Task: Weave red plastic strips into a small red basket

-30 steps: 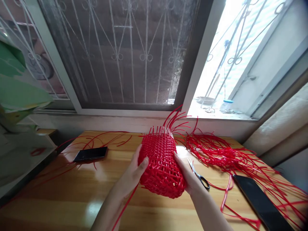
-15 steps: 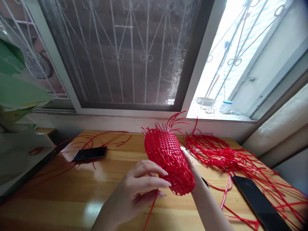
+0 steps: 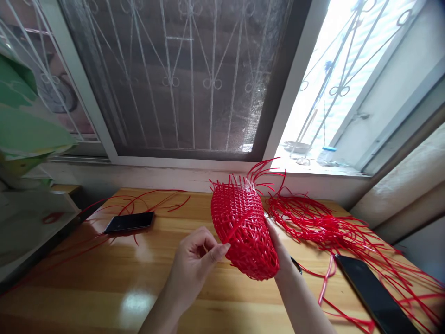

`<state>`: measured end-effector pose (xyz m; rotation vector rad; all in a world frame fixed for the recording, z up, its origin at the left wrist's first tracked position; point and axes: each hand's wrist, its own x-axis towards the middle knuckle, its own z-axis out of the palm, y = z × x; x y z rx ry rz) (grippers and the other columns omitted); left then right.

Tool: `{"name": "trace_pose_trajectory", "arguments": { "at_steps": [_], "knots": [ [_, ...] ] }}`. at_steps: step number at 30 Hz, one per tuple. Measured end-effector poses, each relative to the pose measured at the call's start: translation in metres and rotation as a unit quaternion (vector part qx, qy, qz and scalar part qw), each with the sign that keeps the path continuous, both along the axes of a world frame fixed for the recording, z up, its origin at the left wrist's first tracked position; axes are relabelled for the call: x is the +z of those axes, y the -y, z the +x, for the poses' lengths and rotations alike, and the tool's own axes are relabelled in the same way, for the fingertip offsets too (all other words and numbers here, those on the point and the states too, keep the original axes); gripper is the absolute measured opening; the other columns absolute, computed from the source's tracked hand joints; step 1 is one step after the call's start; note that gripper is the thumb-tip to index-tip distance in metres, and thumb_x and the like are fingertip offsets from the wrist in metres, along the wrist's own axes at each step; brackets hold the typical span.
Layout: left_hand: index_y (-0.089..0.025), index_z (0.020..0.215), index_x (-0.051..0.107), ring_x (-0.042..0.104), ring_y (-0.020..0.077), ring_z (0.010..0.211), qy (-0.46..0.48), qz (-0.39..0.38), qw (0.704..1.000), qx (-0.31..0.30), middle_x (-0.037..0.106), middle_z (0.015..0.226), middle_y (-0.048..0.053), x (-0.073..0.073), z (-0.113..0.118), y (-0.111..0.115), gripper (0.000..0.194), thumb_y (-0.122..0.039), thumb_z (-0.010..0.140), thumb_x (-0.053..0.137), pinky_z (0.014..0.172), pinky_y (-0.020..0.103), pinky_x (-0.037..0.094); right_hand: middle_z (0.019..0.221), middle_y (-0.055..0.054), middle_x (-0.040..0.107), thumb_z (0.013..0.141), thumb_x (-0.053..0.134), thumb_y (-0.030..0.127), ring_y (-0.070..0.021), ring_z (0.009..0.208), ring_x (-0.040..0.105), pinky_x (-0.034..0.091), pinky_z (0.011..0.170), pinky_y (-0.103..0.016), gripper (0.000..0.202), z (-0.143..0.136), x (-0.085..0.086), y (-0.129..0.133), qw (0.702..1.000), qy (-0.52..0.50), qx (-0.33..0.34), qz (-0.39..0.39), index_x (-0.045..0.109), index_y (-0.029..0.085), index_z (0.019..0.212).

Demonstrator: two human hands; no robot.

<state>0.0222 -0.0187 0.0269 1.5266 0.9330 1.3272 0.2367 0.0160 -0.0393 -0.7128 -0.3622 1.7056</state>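
Observation:
A red woven basket [image 3: 239,218], made of thin plastic strands, is held up tilted above the table. Loose strand ends stick out around its far rim. My right hand [image 3: 278,250] supports it from the right side; its fingers are mostly hidden behind the weave. At the basket's left side, my left hand [image 3: 203,253] pinches a red plastic strand [image 3: 239,223] between thumb and forefinger. That strand runs up and to the right across the basket's face.
A pile of loose red strands [image 3: 313,222] lies at the table's right. One black phone [image 3: 129,222] rests at the left, and a long black device [image 3: 375,292] at the right front. Behind the wooden table [image 3: 104,278] is a barred window [image 3: 187,83].
My left hand has gone from spread fingers to a pinch on the strand. The strand, which hung down below, now crosses the basket's face. The basket has shifted slightly.

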Motion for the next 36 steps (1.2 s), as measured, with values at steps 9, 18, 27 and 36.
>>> {"name": "trace_pose_trajectory", "arguments": {
  "at_steps": [9,18,27,36],
  "knots": [
    [-0.017,0.066,0.059,0.042,0.0056,0.043,0.135,-0.132,0.982,-0.024,0.055,0.054,-0.004,0.003,0.002,0.004,0.046,-0.061,0.072,0.072,0.039,0.015,0.034,0.093,-0.005,0.077,0.070,0.077,0.053,-0.0284,0.102,0.069,0.053,0.094,-0.045,0.043,0.000,0.007,0.006,1.000,0.002,-0.027,0.001,0.073,0.020,0.097],
    [-0.018,0.066,0.067,0.045,0.0043,0.050,0.161,-0.036,0.985,-0.047,0.054,0.062,-0.003,0.002,-0.001,0.011,0.025,-0.038,0.078,0.076,0.043,0.012,0.040,0.100,-0.005,0.076,0.073,0.073,0.056,-0.0294,0.108,0.067,0.052,0.097,-0.048,0.044,0.000,-0.002,0.011,0.999,0.032,0.016,0.000,0.072,0.022,0.102],
    [-0.018,0.067,0.068,0.048,0.0060,0.045,0.129,-0.023,0.991,-0.022,0.052,0.062,-0.002,0.004,0.015,0.023,0.025,-0.039,0.079,0.073,0.038,0.015,0.040,0.095,-0.007,0.076,0.073,0.074,0.054,-0.0300,0.107,0.068,0.051,0.097,-0.047,0.037,-0.014,0.005,0.017,0.997,0.033,0.072,-0.006,0.074,0.022,0.092],
    [-0.017,0.065,0.065,0.044,0.0087,0.055,-0.037,-0.013,0.998,0.043,0.054,0.063,-0.002,0.000,0.009,0.013,0.026,-0.037,0.082,0.068,0.052,0.020,0.035,0.099,-0.006,0.076,0.077,0.073,0.047,-0.0273,0.106,0.069,0.053,0.096,-0.040,0.035,-0.012,0.003,0.014,0.996,0.072,0.052,0.006,0.072,0.020,0.101]
  ]
}}
